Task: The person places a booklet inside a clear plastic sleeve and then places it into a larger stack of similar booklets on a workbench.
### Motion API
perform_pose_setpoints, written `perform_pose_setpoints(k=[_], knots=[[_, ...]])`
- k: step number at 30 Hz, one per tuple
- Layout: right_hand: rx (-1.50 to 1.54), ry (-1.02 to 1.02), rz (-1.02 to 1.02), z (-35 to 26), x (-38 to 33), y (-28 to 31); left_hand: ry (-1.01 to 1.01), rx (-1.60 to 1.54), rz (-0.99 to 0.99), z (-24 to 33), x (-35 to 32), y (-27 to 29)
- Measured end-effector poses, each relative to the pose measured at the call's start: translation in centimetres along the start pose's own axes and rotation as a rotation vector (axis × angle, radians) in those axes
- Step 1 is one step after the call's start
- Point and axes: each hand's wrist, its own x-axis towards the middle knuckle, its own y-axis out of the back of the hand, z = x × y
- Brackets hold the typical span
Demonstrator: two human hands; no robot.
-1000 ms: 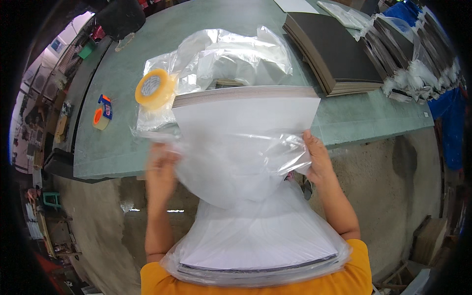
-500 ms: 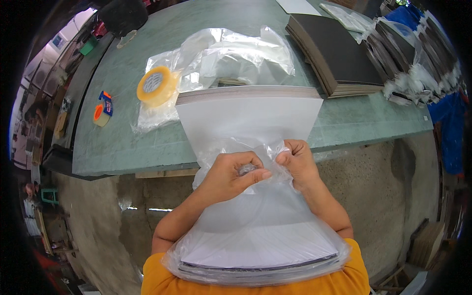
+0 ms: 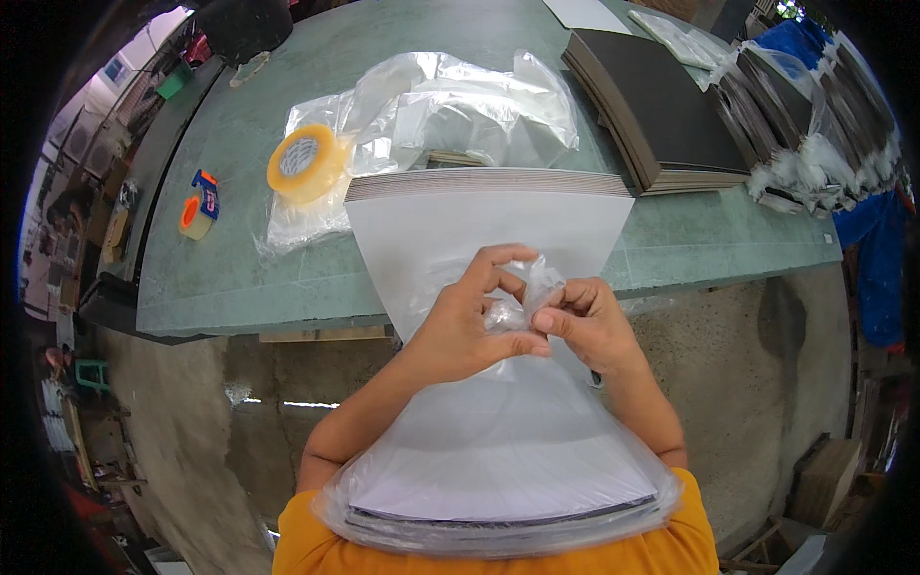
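Note:
A stack of white sheets (image 3: 479, 230) leans from my chest onto the green table's edge (image 3: 287, 307), its lower part inside a clear plastic bag (image 3: 498, 479). My left hand (image 3: 460, 331) and my right hand (image 3: 585, 321) meet above the stack's middle. Both pinch the bunched-up top of the plastic bag (image 3: 522, 292) between fingers and thumbs.
On the table lie a yellow tape roll (image 3: 305, 163), crumpled clear plastic bags (image 3: 460, 101), a small orange tape dispenser (image 3: 196, 213), a stack of dark sheets (image 3: 661, 105) and several bagged bundles (image 3: 795, 125) at the right. Concrete floor (image 3: 747, 383) lies below the table.
My hands came in from the bag's two sides to the middle and gathered the loose plastic into a bunch.

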Motion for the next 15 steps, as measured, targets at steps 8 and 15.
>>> perform_pose_setpoints(k=[8,15], knots=[[-0.228,0.013,0.128,-0.1,-0.2,0.0,-0.013,0.167,-0.046,-0.6,0.0,0.7],[-0.137,0.041,0.066,-0.7,-0.3,0.9,-0.039,0.145,-0.012,-0.5,0.5,0.5]])
